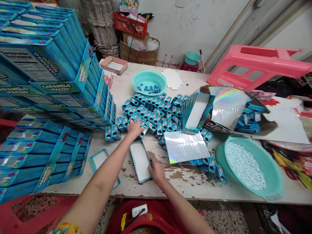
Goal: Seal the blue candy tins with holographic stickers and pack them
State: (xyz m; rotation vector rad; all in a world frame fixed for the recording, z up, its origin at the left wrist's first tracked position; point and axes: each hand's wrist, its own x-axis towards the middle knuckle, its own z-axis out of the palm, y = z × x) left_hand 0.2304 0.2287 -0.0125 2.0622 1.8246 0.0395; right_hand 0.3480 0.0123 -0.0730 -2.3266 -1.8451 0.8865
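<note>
My left hand (135, 129) reaches over the group of small blue boxes (146, 113) at the middle of the table, its fingers touching the boxes at the near edge; whether it grips one is hard to tell. Below it, a shallow blue tray with a white inside (140, 161) lies on the table. At the tray's right side is my right hand (156, 170), closed, with something small and dark between its fingers that I cannot make out. A second shallow tray (98, 159) lies to the left, partly hidden under my left forearm.
Tall stacks of filled blue boxes (48, 65) rise at the left. A teal basin (149, 78) stands behind the small boxes; a larger basin of white pieces (246, 165) is at the right. A shiny sheet (186, 146) and nested trays (198, 112) lie right of centre.
</note>
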